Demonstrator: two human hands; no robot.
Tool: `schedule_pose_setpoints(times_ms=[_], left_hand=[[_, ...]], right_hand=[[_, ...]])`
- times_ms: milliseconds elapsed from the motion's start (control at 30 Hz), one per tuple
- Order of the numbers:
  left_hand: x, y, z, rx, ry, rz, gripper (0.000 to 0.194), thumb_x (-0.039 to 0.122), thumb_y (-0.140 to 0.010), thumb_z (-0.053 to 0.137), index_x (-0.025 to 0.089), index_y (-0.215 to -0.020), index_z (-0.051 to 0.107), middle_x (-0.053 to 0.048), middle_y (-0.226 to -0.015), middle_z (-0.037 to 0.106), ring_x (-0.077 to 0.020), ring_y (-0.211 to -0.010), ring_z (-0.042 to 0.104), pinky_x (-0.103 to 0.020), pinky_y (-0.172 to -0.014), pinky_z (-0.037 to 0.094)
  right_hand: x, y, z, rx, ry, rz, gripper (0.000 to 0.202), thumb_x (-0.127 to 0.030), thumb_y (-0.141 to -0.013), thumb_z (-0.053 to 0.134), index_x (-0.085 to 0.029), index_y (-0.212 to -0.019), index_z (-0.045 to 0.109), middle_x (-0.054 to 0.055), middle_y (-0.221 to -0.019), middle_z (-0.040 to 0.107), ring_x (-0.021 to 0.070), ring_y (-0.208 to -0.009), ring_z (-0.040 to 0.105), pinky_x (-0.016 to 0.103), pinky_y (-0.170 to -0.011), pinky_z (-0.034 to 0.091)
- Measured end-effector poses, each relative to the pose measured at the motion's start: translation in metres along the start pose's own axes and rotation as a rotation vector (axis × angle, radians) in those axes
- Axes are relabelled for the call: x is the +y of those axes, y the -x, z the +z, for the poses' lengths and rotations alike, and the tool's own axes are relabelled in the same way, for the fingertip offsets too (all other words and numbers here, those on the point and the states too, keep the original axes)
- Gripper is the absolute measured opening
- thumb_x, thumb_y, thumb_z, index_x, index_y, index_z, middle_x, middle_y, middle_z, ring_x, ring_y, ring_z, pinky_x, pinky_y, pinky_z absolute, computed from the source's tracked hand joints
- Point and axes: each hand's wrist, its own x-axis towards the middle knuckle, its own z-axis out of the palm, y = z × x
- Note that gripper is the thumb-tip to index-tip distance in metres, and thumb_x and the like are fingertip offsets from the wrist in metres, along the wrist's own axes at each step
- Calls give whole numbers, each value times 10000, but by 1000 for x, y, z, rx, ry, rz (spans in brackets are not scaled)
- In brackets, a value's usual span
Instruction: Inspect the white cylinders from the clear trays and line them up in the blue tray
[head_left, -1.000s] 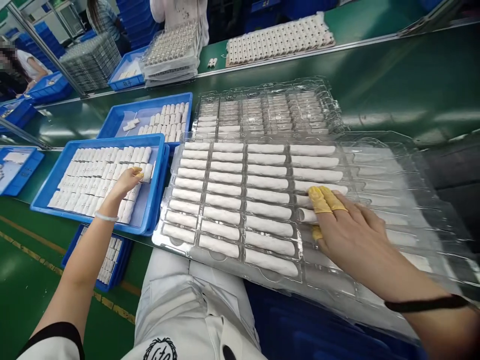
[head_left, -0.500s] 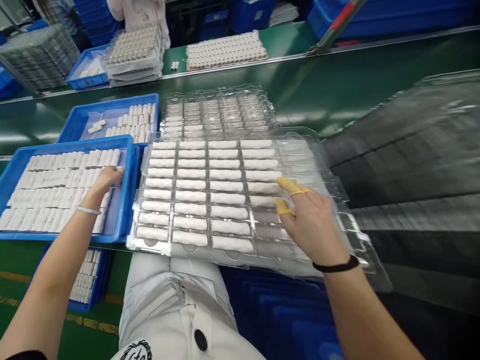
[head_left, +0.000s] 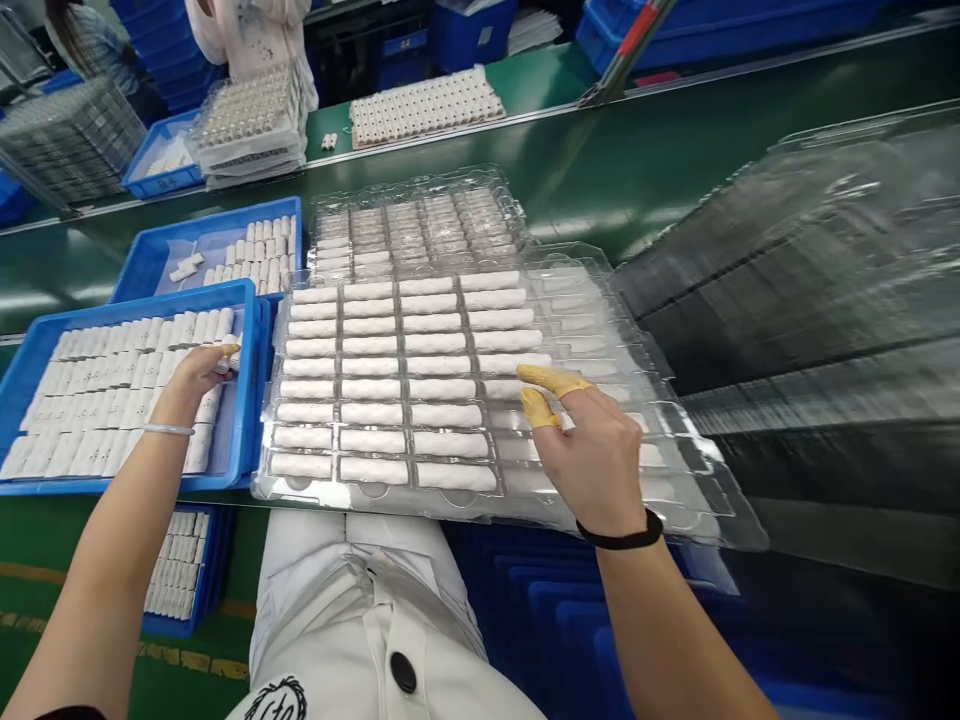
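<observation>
A clear plastic tray (head_left: 375, 490) lies in front of me, its left columns filled with white rolls (head_left: 442, 392). Over its fourth column is my right hand (head_left: 581, 425), with yellow covers on thumb and forefinger; the fingertips are close together at a roll, and whether they grip it is unclear. On the left, a blue bin (head_left: 252, 400) holds rows of short white pieces (head_left: 112, 410). My left hand (head_left: 201, 372) reaches into its right side, fingers closed on a small white piece (head_left: 229, 355) near the bin's wall.
Behind the tray lies another clear tray (head_left: 420, 225), partly filled. A second blue bin (head_left: 217, 212) stands behind the first. Stacked grey trays (head_left: 810, 260) rise at the right. Across the green bench are a white board (head_left: 427, 108), stacked trays (head_left: 247, 130) and a person (head_left: 266, 40).
My right hand has shifted slightly left over the fourth column. The left hand has turned a little, and a white piece now shows at its fingertips. The whole view has shifted slightly.
</observation>
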Motion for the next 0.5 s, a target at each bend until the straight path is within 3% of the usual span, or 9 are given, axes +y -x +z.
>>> schedule_pose_setpoints(times_ms=[100,233,367,500], left_hand=[[2,14,-13,-29,32,10,275,297,-934,608,136,-1157,617,-85,-1109,660,-183,-924,658,-367,-786,578],[1,35,-16,-82,54,83,49,101,-870,585,112,-901,622,-56,-818,674,-122,-702,638,-263,-652,552],[1,44,0,-70,-14,161,51,125,-804,623,126,-837,585,-20,-702,631,-90,-544,554,-232,-532,473],[5,50,22,-8,-104,266,145,110,-742,659,144,-833,551,56,-582,509,-64,-454,435,-209,-464,377]], right_hand=[[-25,3,2,-22,-158,73,226,-256,-924,546,-199,-1074,706,97,-1021,771,257,-939,725,414,-844,584],[-66,5,9,-189,-425,164,224,-249,-933,540,-215,-1083,703,78,-1051,770,236,-974,731,397,-881,597],[-96,6,24,-254,-554,72,219,-211,-937,530,-205,-1073,702,74,-1020,774,212,-943,739,367,-857,611],[-99,11,32,-233,-525,-24,216,-169,-942,533,-175,-1087,693,89,-1023,768,202,-960,736,343,-848,613]])
